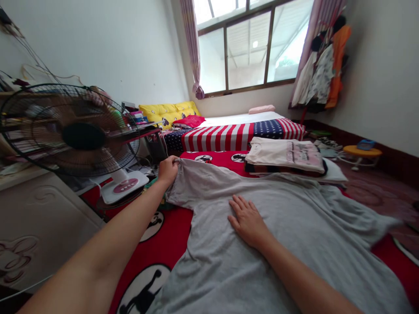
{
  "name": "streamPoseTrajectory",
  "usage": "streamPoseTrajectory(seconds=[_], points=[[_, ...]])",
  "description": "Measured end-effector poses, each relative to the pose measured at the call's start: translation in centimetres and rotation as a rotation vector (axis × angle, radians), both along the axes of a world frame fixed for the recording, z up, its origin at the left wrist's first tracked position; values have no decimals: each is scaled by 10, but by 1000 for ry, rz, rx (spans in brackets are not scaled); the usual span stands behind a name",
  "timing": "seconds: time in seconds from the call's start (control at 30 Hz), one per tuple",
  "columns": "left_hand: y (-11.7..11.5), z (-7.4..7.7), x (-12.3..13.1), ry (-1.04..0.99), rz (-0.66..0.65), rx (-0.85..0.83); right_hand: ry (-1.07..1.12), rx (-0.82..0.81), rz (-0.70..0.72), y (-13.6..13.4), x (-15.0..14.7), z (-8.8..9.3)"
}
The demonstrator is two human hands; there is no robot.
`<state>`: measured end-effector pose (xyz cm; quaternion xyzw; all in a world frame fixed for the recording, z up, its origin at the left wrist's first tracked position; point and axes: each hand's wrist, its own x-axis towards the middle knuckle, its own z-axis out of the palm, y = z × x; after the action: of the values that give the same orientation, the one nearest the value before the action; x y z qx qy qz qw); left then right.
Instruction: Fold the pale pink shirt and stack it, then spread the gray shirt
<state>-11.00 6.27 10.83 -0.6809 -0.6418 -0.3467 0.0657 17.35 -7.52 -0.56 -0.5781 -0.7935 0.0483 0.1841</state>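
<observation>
A grey T-shirt point(278, 226) lies spread over a red patterned cover point(173, 235), its surface creased. My left hand point(168, 170) is closed on the end of the shirt's left sleeve, pulling that corner out to the side. Flat on the shirt's upper chest rests my right hand point(247, 218), fingers a little apart. The other sleeve point(376, 224) hangs out at the right, slightly blurred. Just beyond the collar sits a stack of folded clothes with a pale printed shirt point(284, 155) on top.
A standing fan point(83, 135) is close on the left, beside a pale cabinet point(39, 222). Past the stack is a bed with a striped, starred cover point(222, 137) and a yellow cushion point(170, 112). An orange-topped stool point(362, 151) stands right; clothes point(322, 72) hang near the window.
</observation>
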Motion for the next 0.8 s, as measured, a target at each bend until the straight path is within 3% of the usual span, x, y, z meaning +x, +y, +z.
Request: streamPoseTrajectory(seconds=[0.13,0.23,0.33,0.43,0.53,0.63,0.8], points=[[8,-15,2,38,42,-93,17,-3,4,0,1,0],[2,-20,19,47,69,-26,25,-1,5,0,1,0],[-10,-26,56,51,-152,52,26,8,4,0,0,0],[-17,-46,103,109,-390,-87,21,5,1,-1,0,-1],[-13,-72,137,143,-495,-234,21,14,6,-1,0,-1],[4,-87,146,134,-454,-334,21,21,11,-2,1,0],[30,-91,137,148,-356,-469,25,3,11,-2,2,1]])
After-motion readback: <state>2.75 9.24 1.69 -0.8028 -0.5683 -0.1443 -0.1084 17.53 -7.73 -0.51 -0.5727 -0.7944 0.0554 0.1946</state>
